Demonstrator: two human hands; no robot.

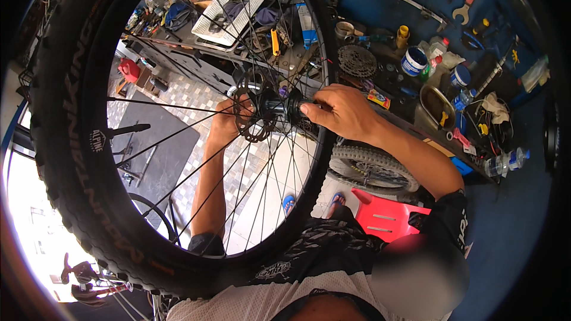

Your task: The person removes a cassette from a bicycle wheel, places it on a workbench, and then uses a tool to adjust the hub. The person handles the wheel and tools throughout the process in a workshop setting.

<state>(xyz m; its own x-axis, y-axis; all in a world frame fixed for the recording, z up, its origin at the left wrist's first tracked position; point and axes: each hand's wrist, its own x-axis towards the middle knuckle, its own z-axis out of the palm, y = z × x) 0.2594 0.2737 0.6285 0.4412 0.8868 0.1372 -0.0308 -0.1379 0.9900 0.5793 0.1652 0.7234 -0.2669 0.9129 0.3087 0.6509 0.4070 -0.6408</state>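
A bicycle wheel with a knobby black tyre [70, 137] stands upright in front of me, filling the left and middle of the view. Thin black spokes run to its black hub [281, 106], which carries a disc brake rotor [258, 133] on the left end. Closed at that rotor-side end is my left hand [227, 123], seen through the spokes; its fingertips are partly hidden. My right hand [340, 110] closes on the hub's other end, thumb toward me and fingers curled behind.
A cluttered workbench [205, 53] runs along the back, holding a white basket [229, 15], a sprocket cassette [357, 61] and tubs. Tools hang on the blue wall [416, 0]. Below my right arm are another wheel [375, 169] and a red plastic chair [380, 214].
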